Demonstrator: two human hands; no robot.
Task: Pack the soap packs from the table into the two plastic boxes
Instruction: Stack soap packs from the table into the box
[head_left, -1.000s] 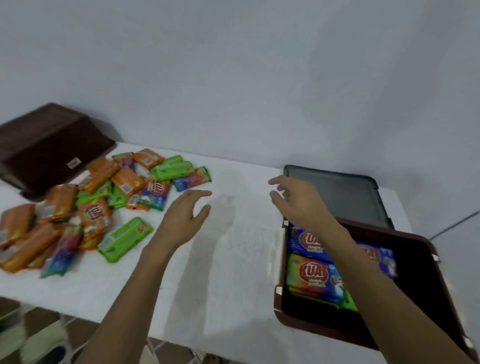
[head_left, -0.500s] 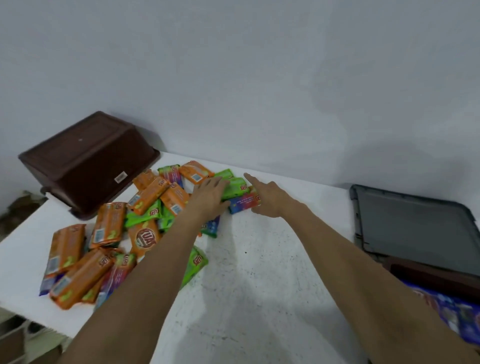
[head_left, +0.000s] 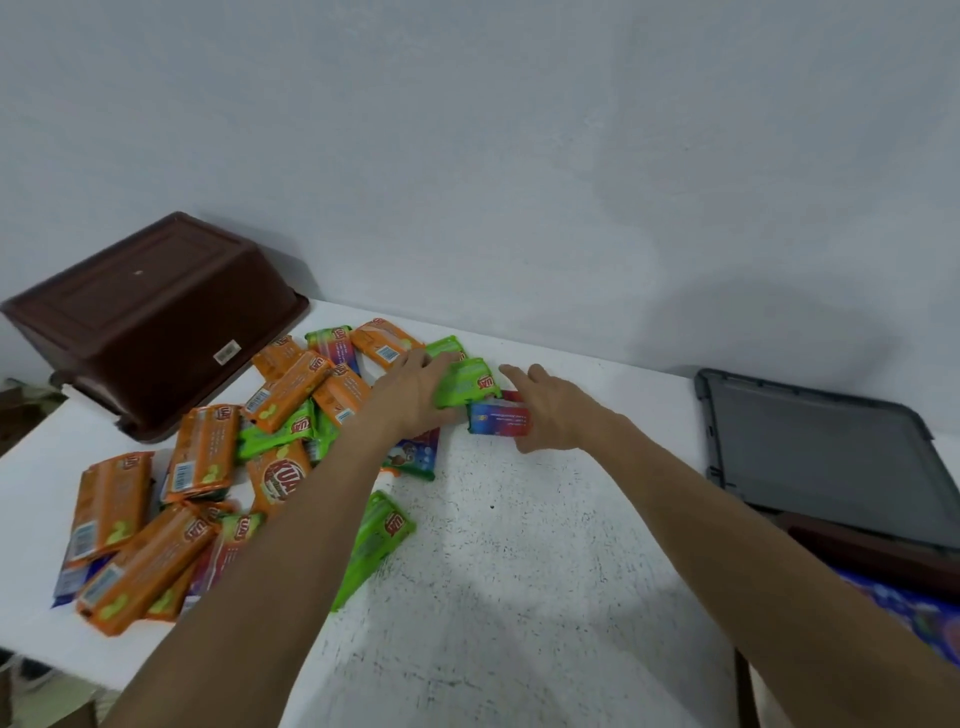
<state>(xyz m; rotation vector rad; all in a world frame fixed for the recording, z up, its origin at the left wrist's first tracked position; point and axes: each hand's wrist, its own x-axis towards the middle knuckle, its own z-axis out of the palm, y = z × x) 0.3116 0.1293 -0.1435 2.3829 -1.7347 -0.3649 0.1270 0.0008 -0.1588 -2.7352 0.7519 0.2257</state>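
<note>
Currently logged, item by item.

- **Left hand** (head_left: 415, 397): its fingers are curled over a green plastic-wrapped soap pack (head_left: 462, 382) at the far edge of the pile, gripping it.
- **Right hand** (head_left: 550, 410): it lies over the right end of a blue-and-red soap pack (head_left: 496, 418), thumb at the near edge. I cannot tell whether it has closed on it.
- **White speckled surface** (head_left: 519, 545): carries everything listed.
- **Heap of orange and green soap packs** (head_left: 202, 457): to the left, with the left forearm crossing over it and hiding several.
- **Upturned brown plastic box** (head_left: 150, 317): far left, behind the heap.
- **Grey plastic lid** (head_left: 826, 452): lying flat at the right.
- **Second brown plastic box** (head_left: 857, 545): just in front of the lid and largely cut off by the frame edge. It has blue packs (head_left: 914, 613) inside.

Half a second ago I saw the left hand flat on the heap. Now the green pack is tilted up in its grip.
</note>
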